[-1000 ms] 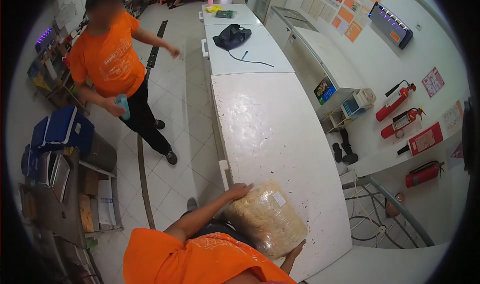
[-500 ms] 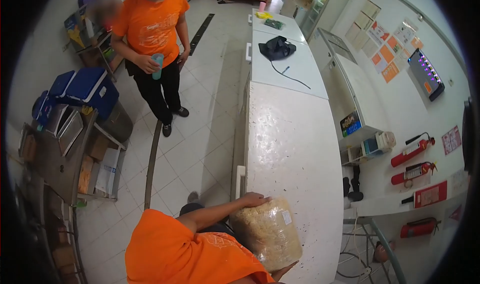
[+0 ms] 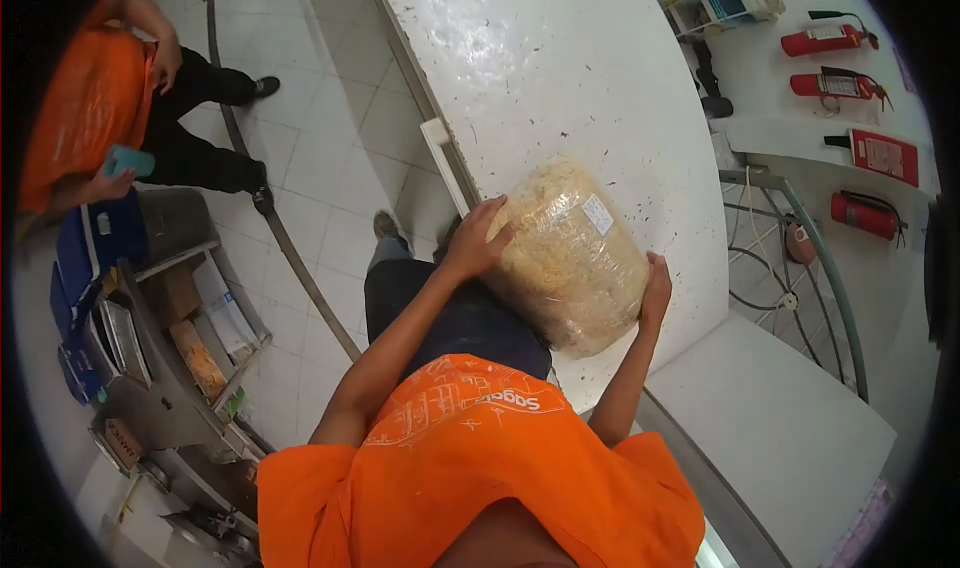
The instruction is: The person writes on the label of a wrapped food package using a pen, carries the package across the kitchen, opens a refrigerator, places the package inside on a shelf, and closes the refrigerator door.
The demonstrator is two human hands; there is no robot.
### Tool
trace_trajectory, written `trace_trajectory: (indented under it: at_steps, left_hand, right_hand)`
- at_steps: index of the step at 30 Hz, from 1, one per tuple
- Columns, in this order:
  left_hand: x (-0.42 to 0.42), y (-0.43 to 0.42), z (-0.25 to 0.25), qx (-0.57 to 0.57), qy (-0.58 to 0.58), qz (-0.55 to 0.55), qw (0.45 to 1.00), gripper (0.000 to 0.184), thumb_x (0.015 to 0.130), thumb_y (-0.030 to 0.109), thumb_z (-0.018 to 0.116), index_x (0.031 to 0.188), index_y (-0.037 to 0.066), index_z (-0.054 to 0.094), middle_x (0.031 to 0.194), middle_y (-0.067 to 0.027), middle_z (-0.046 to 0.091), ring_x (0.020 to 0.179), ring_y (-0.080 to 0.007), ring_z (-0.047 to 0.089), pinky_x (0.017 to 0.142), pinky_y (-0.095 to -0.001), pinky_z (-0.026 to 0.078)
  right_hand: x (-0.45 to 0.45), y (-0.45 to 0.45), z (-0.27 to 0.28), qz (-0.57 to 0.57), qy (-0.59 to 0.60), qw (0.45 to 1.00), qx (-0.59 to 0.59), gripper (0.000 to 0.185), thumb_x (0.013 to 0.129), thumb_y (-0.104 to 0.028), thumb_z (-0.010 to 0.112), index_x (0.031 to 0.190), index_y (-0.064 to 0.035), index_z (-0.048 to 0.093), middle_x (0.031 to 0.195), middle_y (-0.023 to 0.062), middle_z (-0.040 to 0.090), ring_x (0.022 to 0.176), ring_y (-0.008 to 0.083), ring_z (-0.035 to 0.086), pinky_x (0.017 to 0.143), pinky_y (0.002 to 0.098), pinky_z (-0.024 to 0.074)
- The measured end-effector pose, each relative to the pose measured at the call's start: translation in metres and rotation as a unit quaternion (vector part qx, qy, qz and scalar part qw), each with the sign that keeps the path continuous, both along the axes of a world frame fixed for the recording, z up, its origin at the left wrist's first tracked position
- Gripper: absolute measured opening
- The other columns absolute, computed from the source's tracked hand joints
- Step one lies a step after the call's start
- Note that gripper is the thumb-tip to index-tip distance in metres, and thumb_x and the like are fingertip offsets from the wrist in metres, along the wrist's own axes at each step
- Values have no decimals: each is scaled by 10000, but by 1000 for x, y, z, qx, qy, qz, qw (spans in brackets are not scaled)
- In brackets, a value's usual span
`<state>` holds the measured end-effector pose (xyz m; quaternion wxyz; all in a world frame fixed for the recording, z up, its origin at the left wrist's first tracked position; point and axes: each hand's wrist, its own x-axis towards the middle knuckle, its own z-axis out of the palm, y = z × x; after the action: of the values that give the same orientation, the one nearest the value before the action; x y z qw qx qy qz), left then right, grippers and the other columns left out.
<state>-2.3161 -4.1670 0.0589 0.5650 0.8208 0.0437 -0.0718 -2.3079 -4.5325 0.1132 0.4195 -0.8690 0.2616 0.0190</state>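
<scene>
A bulky package [image 3: 567, 268] of pale yellowish material, wrapped in clear plastic and bearing a white label [image 3: 597, 214], rests at the near left edge of a white chest-like counter [image 3: 530, 78]. My left hand [image 3: 482, 238] grips its left side, fingers bent over the top edge. On the opposite side, my right hand [image 3: 656, 286] holds the right edge, with the thumb side showing and some fingers hidden. The package's underside is out of sight.
Another person in an orange shirt [image 3: 95, 118] stands at the left, holding a teal cup [image 3: 130, 161]. Several fire extinguishers [image 3: 838, 86] line the right wall. A metal-framed stand [image 3: 800, 238] is beside the counter, and a blue cooler [image 3: 110, 248] sits at left.
The view has tilted down and turned toward the package. Both hands remain on the package, and my right hand shows more clearly now. The other person appears farther left.
</scene>
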Motion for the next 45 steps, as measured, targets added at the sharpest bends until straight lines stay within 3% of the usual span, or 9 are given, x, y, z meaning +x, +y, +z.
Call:
trace_trajectory:
  at_steps: [2,5,15,19,22,24,26,29,45]
  left_hand:
    - [-2,6,8,-23,6,-4,1000,594,957,447,581,1407,68,502,1358,-193,540,1277,-356,507,1078,-405,395]
    - [15,12,10,-75,50,-39,995,569,975,411,557,1423,68,483,1402,-191,514,1304,-328,493,1095,-394,375]
    - [80,7,1,-80,120,-120,982,587,962,448,566,1440,116,486,1280,-167,561,1162,-299,555,1017,-377,425]
    - [78,-3,-16,-48,148,-55,986,498,943,497,565,1244,104,620,1126,-168,629,1031,-313,612,901,-390,477]
    - [75,-4,-14,-2,176,-24,984,465,925,517,571,1081,90,669,931,-163,668,901,-329,653,798,-414,504]
    - [76,-6,-14,16,171,-5,985,460,913,498,577,971,53,678,790,-183,664,793,-354,657,716,-440,496]
    - [77,-7,-15,45,140,-13,989,470,921,495,559,960,41,674,827,-192,676,807,-365,654,727,-435,494]
    - [82,-8,-12,70,122,-26,990,520,904,516,547,862,12,671,842,-220,674,794,-372,651,719,-453,485]
    - [118,20,-36,29,124,-93,988,450,915,484,546,1135,133,722,1092,-137,719,1032,-322,675,903,-385,516]
  right_hand:
    - [17,28,27,93,55,994,-17,448,1003,-334,452,1203,16,646,1152,172,673,1089,278,611,988,362,439]
    - [29,45,28,66,65,996,1,439,996,-344,477,1143,16,679,1085,143,699,1014,232,631,930,336,466]
    - [25,26,17,88,48,995,-29,380,1021,-276,465,1105,28,677,1045,123,687,955,204,613,874,327,477]
    - [-16,-24,-13,-169,-81,979,-77,373,970,-243,482,1058,73,659,1053,132,669,978,216,612,882,360,480]
    - [-63,-31,-33,-266,105,946,155,428,976,-282,525,1262,29,595,1277,128,617,1090,229,620,863,359,526]
    - [-104,-30,-66,-210,22,933,290,459,984,-288,540,1328,15,552,1315,127,605,1110,236,628,881,354,543]
    - [-111,-13,-70,-172,-64,901,393,457,996,-275,526,1348,17,524,1304,132,610,1107,241,630,913,368,544]
    - [-109,-16,-77,-136,-47,959,246,451,1011,-264,497,1361,20,501,1298,148,610,1098,255,635,919,384,547]
    - [-84,64,-27,-227,-162,874,397,528,1067,-383,335,1315,40,532,1247,175,634,1065,285,652,905,396,559]
